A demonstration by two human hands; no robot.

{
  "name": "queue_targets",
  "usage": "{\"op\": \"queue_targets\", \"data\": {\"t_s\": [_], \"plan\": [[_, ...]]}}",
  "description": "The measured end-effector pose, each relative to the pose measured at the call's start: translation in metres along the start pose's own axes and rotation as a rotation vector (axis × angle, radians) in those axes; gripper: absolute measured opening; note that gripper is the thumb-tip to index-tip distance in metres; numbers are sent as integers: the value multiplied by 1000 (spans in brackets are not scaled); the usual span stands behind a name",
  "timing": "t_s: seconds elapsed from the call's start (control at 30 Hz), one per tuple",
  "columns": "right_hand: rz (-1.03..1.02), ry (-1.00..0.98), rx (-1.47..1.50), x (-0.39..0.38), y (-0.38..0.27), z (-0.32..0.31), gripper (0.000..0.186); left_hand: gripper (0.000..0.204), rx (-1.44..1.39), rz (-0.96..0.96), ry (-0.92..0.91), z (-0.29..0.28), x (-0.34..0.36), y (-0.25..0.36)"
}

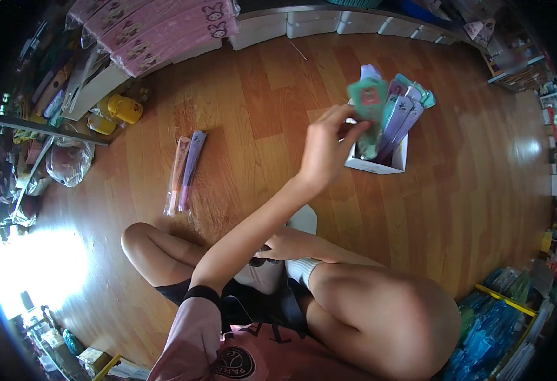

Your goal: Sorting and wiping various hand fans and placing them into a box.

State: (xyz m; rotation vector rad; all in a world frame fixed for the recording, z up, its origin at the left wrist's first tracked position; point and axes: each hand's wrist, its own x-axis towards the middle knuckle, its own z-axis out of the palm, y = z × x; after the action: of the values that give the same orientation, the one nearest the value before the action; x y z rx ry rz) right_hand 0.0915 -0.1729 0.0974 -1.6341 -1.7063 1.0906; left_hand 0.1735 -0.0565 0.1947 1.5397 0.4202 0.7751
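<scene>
My left hand (328,143) reaches out over a small white open box (375,167) on the wooden floor. Thumb and fingers pinch a slim green packet (365,113) with a reddish patch; it is slightly blurred and its lower end is at the box's opening. Several long, narrow purple packets (400,120) and teal ones (425,96) stand tilted in the box. My right hand (283,245) rests low by my shin and white sock (302,270), beside something small and dark; its fingers are partly hidden behind my left forearm.
To the left, an orange-pink long packet (178,171) and a purple one (192,168) lie side by side on the floor. Pink printed packages (158,35) are stacked at the far left, near a yellow container (125,109). Blue plastic-wrapped goods (491,330) lie at the near right.
</scene>
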Motion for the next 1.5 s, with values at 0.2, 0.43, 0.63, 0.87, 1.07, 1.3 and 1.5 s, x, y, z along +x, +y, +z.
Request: {"op": "queue_targets", "data": {"t_s": [0.2, 0.43, 0.63, 0.87, 1.07, 1.3, 1.5], "plan": [[9, 191, 17, -14, -85, -54, 14, 19, 297, 126, -123, 35, 22, -47], [-153, 23, 68, 5, 6, -5, 24, 32, 555, -48, -322, 40, 31, -58], [70, -361, 109, 28, -18, -16, 32, 58, 867, -25, -369, -38, 27, -39], [3, -199, 6, 30, -15, -16, 32, 52, 1205, -249, 115, -240, -58, -92], [156, 147, 276, 45, -34, -27, 30, 52, 1341, -531, 188, -309, -159, -122], [146, 350, 261, 46, -30, -14, 28, 33, 1140, -618, 105, -287, -177, -115], [88, 404, 227, 42, -36, -17, 33, 21, -343, -765, 220, -227, -182, -79]]}}
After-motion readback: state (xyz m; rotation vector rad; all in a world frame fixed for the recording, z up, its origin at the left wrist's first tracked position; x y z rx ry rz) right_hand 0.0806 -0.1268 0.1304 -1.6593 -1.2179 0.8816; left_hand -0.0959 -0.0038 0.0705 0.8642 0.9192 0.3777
